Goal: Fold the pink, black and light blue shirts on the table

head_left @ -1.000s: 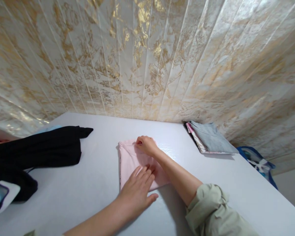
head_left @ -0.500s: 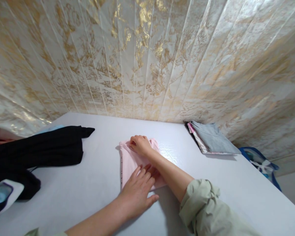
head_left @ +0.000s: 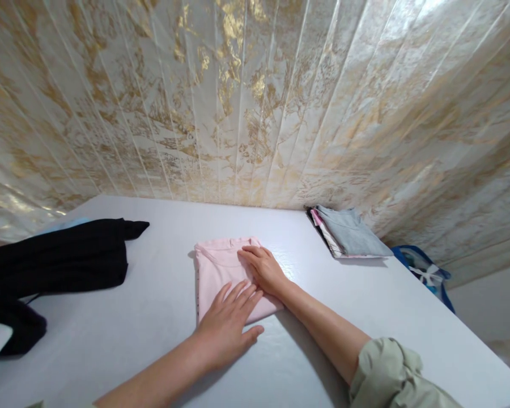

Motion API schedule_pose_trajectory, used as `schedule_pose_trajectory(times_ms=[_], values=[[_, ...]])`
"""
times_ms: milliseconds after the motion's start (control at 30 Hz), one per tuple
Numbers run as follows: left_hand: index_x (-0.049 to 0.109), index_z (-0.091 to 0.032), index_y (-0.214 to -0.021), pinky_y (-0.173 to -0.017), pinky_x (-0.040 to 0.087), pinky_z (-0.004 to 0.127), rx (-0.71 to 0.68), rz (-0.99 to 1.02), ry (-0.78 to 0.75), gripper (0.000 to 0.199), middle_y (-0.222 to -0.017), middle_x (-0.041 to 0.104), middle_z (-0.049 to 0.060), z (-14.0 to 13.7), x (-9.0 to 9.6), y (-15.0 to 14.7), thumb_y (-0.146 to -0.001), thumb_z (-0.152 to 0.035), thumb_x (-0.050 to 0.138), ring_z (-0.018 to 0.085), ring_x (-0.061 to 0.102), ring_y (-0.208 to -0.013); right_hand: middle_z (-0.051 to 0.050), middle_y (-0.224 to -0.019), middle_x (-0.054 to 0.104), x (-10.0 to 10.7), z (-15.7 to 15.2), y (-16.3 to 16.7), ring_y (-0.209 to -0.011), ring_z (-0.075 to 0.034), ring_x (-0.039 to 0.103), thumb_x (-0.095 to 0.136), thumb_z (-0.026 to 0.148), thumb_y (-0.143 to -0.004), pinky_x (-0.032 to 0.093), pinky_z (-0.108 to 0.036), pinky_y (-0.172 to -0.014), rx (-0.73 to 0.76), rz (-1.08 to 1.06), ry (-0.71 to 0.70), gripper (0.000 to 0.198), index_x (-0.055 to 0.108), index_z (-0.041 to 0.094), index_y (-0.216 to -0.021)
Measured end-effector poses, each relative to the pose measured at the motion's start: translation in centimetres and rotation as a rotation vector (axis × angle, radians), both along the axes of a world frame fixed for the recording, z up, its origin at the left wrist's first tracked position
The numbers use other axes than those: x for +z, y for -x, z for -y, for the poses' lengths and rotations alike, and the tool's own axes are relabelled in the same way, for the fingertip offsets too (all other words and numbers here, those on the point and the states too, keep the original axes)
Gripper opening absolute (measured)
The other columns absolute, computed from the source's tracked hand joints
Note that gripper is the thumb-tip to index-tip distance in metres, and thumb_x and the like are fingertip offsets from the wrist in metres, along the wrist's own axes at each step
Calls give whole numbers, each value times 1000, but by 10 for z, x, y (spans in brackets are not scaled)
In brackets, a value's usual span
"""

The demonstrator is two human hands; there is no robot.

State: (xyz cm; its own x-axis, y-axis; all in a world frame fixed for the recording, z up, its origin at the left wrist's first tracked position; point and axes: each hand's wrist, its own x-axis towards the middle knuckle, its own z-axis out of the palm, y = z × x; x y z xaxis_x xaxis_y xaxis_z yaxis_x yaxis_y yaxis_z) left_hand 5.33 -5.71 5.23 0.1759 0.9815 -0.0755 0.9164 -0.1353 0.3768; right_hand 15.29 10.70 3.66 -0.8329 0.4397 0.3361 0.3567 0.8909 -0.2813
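Note:
A pink shirt [head_left: 215, 275] lies folded into a flat, roughly square shape on the white table [head_left: 161, 340], its neckline at the far side. My left hand [head_left: 227, 328] rests on the shirt's near part, palm down with fingers spread and thumb apart. On the shirt's right side lies my right hand [head_left: 263, 270], its fingers stretched out flat and pointing to the left. Neither hand grips the cloth. Part of the shirt's front is hidden under both hands.
Black clothing [head_left: 68, 255] lies heaped at the left, with light blue cloth behind it. A stack of folded clothes with a grey garment [head_left: 352, 232] on top sits at the far right. Beyond the right edge is a blue-trimmed bag [head_left: 425, 272]. A gold-patterned curtain [head_left: 221, 113] hangs behind.
My right hand has moved from the shirt's far edge to its right side, and its fingers have straightened. The neckline now shows. My left hand stays on the near part; the view has shifted right.

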Motion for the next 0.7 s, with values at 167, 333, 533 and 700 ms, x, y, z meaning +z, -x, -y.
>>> schedule_pose_trajectory(times_ms=[167,333,533,700], values=[[37,-19,-147,-117,19,51,259,-126,-37,64,-156,33,9,3,0,10,-94,-54,36,28,26,-145,-12,-137,53,1,0,-6,-126,-20,48,39,14,-96,35,-34,-107,-151,-74,11,41,51,15,-135],[62,-19,-120,-102,37,47,380,-273,-149,39,-128,63,12,8,21,38,-93,-39,43,29,53,-121,-12,-137,54,9,24,-17,-124,-21,49,41,16,-95,36,-35,-106,-205,106,23,41,52,16,-134],[63,-19,-106,-89,42,40,426,-368,-228,27,-110,64,10,-6,26,64,-93,-26,41,26,57,-105,-11,-151,39,1,53,-20,-140,-25,31,46,36,-96,25,-42,-114,-174,153,50,53,40,18,-145],[60,-14,-108,-86,42,43,555,-508,-216,27,-109,63,13,-7,20,73,-91,-25,42,30,58,-103,-10,-156,31,5,52,-23,-143,-26,25,43,41,-97,23,-46,-114,-158,199,79,52,39,26,-147]])
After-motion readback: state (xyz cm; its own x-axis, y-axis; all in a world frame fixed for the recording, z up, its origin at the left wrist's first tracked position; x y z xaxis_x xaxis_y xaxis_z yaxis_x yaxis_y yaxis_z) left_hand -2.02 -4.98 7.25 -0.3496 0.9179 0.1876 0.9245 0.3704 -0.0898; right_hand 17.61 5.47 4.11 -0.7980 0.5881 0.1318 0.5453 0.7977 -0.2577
